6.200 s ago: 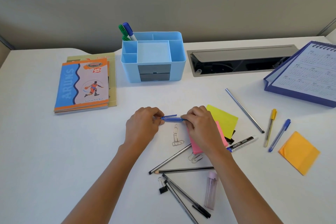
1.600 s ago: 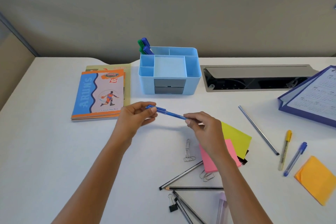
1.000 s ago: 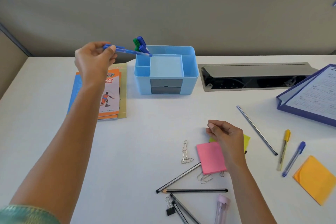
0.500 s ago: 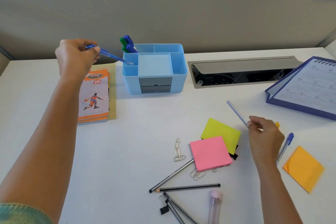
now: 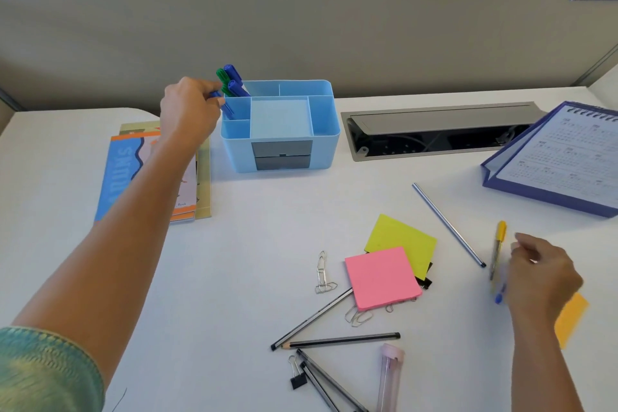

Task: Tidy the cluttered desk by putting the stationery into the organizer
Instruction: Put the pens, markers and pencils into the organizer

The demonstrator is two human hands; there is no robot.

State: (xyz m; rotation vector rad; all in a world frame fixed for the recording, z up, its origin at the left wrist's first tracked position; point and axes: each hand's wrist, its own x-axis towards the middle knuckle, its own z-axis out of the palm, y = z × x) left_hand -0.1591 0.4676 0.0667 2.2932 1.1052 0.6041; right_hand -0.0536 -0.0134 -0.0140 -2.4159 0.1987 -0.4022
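Observation:
The light blue organizer point(image 5: 234, 157) stands at the back of the white desk, with green and blue markers point(image 5: 230, 80) upright in its back left slot. My left hand point(image 5: 190, 110) grips a blue pen point(image 5: 228, 111) and holds it tip-down inside the organizer's left compartment. My right hand point(image 5: 541, 278), blurred, hovers with loosely curled fingers over a blue pen point(image 5: 499, 299) lying beside a yellow pen point(image 5: 500, 237). Whether it touches the blue pen is unclear.
Loose on the desk: a grey pencil point(image 5: 448, 224), yellow point(image 5: 401, 237), pink point(image 5: 381, 278) and orange point(image 5: 568, 318) sticky pads, paper clips point(image 5: 322, 274), pencils point(image 5: 341, 339), a binder clip point(image 5: 297, 378), a pink tube point(image 5: 389, 375). Books point(image 5: 117, 177) lie left, a calendar point(image 5: 561, 157) right, a cable tray point(image 5: 434, 130) behind.
My left hand has carried the blue pen to the organizer and lowered its tip into the left compartment. My right hand has moved right, past the grey pencil, to the yellow and blue pens.

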